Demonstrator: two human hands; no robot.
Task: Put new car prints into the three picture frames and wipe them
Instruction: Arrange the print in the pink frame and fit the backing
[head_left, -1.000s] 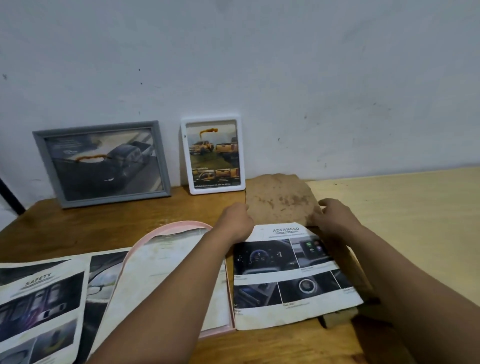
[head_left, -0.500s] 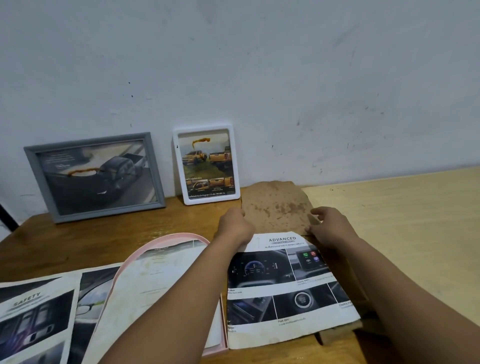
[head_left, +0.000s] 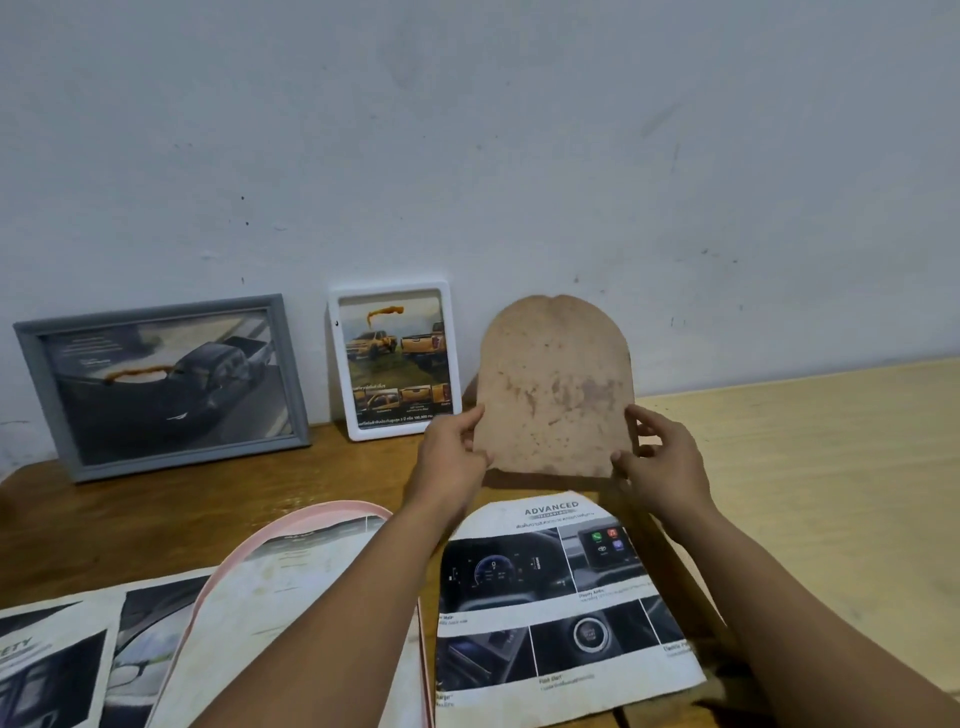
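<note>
- Nearest, at 7 o'clock: loose prints (head_left: 52, 670) on the table (head_left: 156, 499), one w/ "SAFETY" heading partly cut off by the view edge. Untouched.
- Just right of them, 6 o'clock: pink frame (head_left: 311, 512), arched top, lying flat under the left forearm, a pale sheet showing in it. Can't tell if that's a new print or the old one.
- At 5 o'clock: "ADVANCED" print (head_left: 550, 597) flat on the table, now fully uncovered at its top edge. A sec ago both hands sat on the board right at that edge.
- Dark brown piece (head_left: 670, 561) runs along the print's right side, partly under it; prob. part of the backing/stand, not sure.
- Centre, 12 o'clock: the change. Backing board (head_left: 553, 384), brown, stained, arched top, was lying flat beyond the print; now it's lifted upright, clear of the table.
- Left hand (head_left: 457, 457) pinches its lower left edge, thumb on the front. Right hand (head_left: 662, 457) grips the lower right edge, fingers curled round it.
- Meaning: arched shape matches the pink frame, so likely its back panel, and the third frame is open w/ print swap in progress. Next, I'd guess: print into frame, board on top, then wipe.
- Far, 11 o'clock: white frame (head_left: 395, 361) leaning on the wall, yellow-truck print inside.
- Far, 10 o'clock: grey frame (head_left: 161, 387), also leaning, dark pickup print inside. Both look done as to prints; both show an orange smear on the glass, so wiping seems pending.
</note>
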